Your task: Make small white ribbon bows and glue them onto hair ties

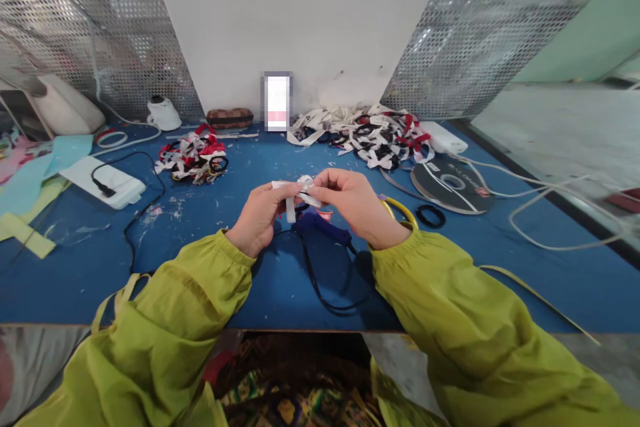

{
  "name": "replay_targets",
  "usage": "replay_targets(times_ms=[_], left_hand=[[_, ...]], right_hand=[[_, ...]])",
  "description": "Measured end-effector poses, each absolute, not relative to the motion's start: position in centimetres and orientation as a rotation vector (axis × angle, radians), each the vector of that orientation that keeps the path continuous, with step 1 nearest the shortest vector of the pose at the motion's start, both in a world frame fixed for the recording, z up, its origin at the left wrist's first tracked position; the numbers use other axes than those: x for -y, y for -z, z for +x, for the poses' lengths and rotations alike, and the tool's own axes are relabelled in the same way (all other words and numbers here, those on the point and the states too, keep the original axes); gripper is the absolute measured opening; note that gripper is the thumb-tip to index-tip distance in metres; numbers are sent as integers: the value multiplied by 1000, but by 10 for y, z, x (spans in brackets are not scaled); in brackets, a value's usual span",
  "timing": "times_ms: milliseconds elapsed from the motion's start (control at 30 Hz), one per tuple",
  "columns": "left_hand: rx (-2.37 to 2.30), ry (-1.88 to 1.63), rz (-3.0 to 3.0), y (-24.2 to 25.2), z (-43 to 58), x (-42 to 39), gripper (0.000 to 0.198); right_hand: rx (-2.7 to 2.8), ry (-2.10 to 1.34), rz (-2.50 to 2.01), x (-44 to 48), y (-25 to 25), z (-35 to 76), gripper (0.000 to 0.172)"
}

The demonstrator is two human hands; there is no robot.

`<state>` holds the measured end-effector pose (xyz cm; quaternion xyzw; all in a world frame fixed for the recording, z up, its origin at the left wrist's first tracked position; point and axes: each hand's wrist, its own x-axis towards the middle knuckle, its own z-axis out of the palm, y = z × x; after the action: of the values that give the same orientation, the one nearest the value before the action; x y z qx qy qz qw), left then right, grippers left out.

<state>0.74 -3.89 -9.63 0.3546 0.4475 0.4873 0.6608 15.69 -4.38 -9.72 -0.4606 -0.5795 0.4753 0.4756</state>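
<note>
Together, left hand (257,217) and right hand (353,204) pinch a partly hidden white ribbon (291,209).

WORKBENCH: No writing on the blue worktable (75,267) is legible. A black ribbon spool (453,185) lying flat carries a curved line of pale print and a small red sticker near its rim, both too small to read. A pixelated panel (277,102) stands well left of the spool.
</note>
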Motion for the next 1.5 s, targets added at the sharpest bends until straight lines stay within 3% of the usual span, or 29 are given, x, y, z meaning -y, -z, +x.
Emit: replay_targets(times_ms=[200, 500, 767, 967, 1200, 1300, 1367, 1500], left_hand=[[-1014, -1145, 704, 102, 9, 36, 14], [-913, -1113, 829, 93, 5, 37, 37], [-1018, -1110, 866, 90, 8, 40, 19], [-1020, -1112, 876, 89, 3, 38, 21], [-1128, -1179, 460, 81, -26, 13, 16], [-1074, -1313, 440, 70, -53, -6, 17], [-954, -1579, 427, 66, -71, -18, 19], [-1182, -1467, 453, 73, -80, -24, 18]], right_hand=[[1695, -692, -1147, 47, 100, 154, 14], [1539, -827, -1194, 43, 96, 159, 15], [1546, -710, -1221, 44, 98, 156, 14], [1533, -787, -1228, 39, 101, 158, 13], [1509, -935, -1279, 30, 110, 161, 28], [1555, -934, -1306, 31, 110, 159, 26], [1573, -935, -1320, 32, 109, 157, 24], [1586, -919, -1358, 33, 108, 157, 21]])
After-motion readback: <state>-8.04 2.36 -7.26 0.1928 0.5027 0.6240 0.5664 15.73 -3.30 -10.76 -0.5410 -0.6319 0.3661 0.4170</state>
